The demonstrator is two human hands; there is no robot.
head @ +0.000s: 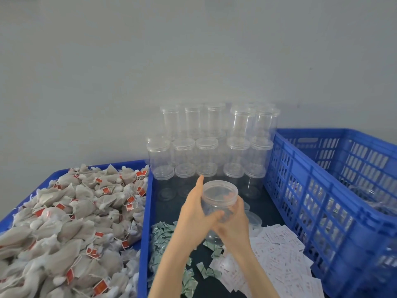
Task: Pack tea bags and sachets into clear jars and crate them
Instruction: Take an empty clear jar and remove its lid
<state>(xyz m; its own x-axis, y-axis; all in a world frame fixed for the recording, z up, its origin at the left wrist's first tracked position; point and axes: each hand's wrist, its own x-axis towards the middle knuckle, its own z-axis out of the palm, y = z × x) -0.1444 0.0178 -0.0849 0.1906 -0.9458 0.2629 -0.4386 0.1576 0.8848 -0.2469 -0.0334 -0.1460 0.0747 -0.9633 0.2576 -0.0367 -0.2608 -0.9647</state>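
A clear plastic jar with its mouth open is held above the middle tray. My left hand grips its left side, thumb across the front and index finger pointing up. My right hand holds it from below and the right. Grey-beige tea bags with red tags fill the blue tray on the left. Small green sachets lie in the middle tray below my hands. White printed slips are spread to the right of them.
Several lidded clear jars are stacked against the grey wall behind the middle tray. A tall blue slatted crate stands on the right with some jars inside. A loose lid lies by my right hand.
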